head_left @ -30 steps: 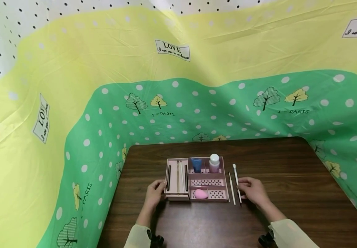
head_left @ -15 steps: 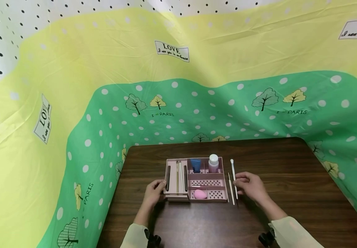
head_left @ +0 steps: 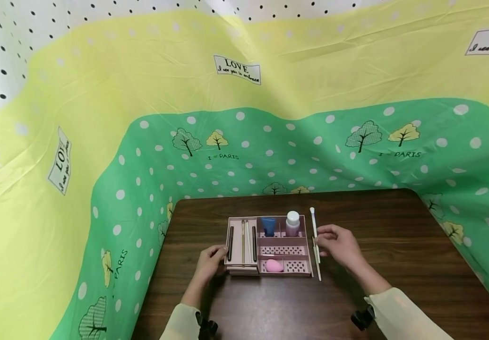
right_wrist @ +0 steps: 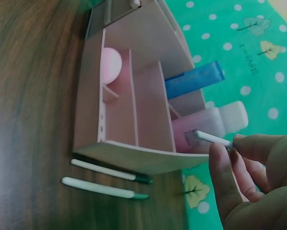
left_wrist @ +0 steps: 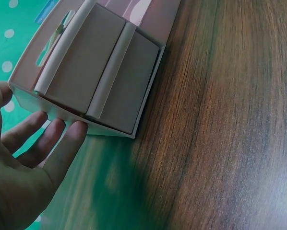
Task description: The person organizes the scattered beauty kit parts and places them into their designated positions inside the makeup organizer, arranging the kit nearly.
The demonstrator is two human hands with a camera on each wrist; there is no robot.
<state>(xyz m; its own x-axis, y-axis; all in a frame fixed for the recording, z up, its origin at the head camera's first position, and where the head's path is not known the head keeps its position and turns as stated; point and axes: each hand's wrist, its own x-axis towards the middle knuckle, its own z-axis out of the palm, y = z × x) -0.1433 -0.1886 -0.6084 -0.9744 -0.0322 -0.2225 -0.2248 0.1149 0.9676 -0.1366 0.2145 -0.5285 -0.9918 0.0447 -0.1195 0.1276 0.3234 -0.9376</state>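
A pink cosmetics organizer (head_left: 284,242) stands on the table. At its left side my left hand (head_left: 207,267) touches the box; in the left wrist view, the fingertips (left_wrist: 77,128) rest against the wall beside two drawers (left_wrist: 88,57). My right hand (head_left: 342,248) pinches a white makeup brush (head_left: 313,219) between thumb and fingers, just right of the box. The right wrist view has one end of this brush (right_wrist: 211,139) overlapping the bottle. Two slim white-handled tools (right_wrist: 102,188) lie on the table along the organizer's right side.
Inside the organizer are a blue tube (head_left: 268,227), a white-capped bottle (head_left: 293,225) and a pink sponge (head_left: 274,266). Dark and light sticks (head_left: 243,243) lie in its left top tray. A green and yellow curtain (head_left: 244,141) hangs behind the dark wooden table (head_left: 265,307).
My right hand has lifted the white brush and moved it forward and left, closer to the organizer. The left hand has stayed at the box's left side.
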